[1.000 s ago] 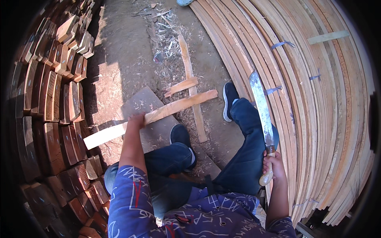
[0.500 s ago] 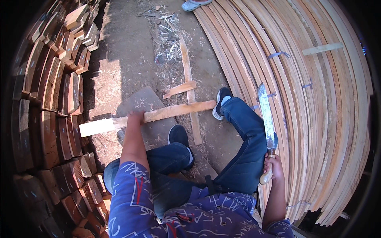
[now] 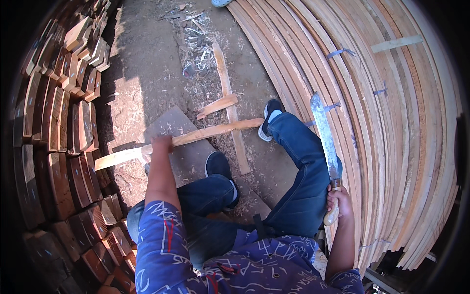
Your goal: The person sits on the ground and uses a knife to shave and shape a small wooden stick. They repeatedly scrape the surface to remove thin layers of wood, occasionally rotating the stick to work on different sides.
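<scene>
My left hand (image 3: 162, 144) is closed around a long, pale wooden slat (image 3: 210, 132), left of its middle. The slat runs crosswise in front of me, its right end by my right shoe (image 3: 270, 116) and its left end over the sunlit ground. Beneath it lies a flat grey-brown slab (image 3: 178, 120). On the right, my right hand (image 3: 339, 201) grips the pale handle of a machete (image 3: 323, 131), whose blade points away from me beside my right knee. Two more wood strips rest beyond the slat: a long one (image 3: 223, 73) and a short one (image 3: 217, 106) across it.
Stacked dark timber blocks (image 3: 61, 179) rise along the left. Long curved-looking boards (image 3: 382, 147), tied with blue strips, fill the right. Wood shavings (image 3: 198, 41) litter the dirt ground ahead. A light shoe (image 3: 221, 2) shows at the top edge.
The slat has turned in my left hand, so its left part shows a narrower face. The machete blade has tipped slightly left. The whole view has shifted a little.
</scene>
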### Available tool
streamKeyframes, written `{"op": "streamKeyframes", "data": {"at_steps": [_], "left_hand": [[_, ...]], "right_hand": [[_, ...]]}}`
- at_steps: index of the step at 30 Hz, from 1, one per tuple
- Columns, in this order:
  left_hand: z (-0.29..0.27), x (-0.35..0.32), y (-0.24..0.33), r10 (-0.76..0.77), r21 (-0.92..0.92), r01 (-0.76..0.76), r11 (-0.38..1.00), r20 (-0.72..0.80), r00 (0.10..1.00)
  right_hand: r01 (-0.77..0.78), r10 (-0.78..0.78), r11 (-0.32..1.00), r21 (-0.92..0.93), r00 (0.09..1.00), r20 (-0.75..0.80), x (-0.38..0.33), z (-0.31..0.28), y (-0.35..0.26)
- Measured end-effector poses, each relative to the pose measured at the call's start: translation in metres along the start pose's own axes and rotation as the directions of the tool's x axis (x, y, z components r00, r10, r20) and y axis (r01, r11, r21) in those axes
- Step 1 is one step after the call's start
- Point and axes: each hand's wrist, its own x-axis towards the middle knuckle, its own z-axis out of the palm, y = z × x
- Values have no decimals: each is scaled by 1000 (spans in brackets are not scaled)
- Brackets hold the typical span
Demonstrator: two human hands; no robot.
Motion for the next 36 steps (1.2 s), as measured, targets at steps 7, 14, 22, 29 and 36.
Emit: {"op": "streamKeyframes", "data": {"at_steps": [7, 14, 22, 29, 36], "left_hand": [[23, 4, -17, -20, 150, 63, 987, -271, 962], [16, -4, -8, -48, 220, 106, 970, -256, 965], [7, -7, -1, -124, 160, 175, 972, -286, 950], [28, 8, -18, -111, 91, 154, 984, -368, 923], [-21, -31, 3, 8, 245, 31, 969, -157, 988]], "right_hand": [[-20, 17, 999, 31, 996, 92, 8, -3, 1], [-56, 45, 995, 80, 991, 125, 10, -8, 2], [49, -53, 974, -222, 999, -12, 22, 32, -5], [207, -188, 870, -447, 978, 87, 58, 118, -3], [433, -247, 444, -784, 901, 358, 139, 224, -9]]}}
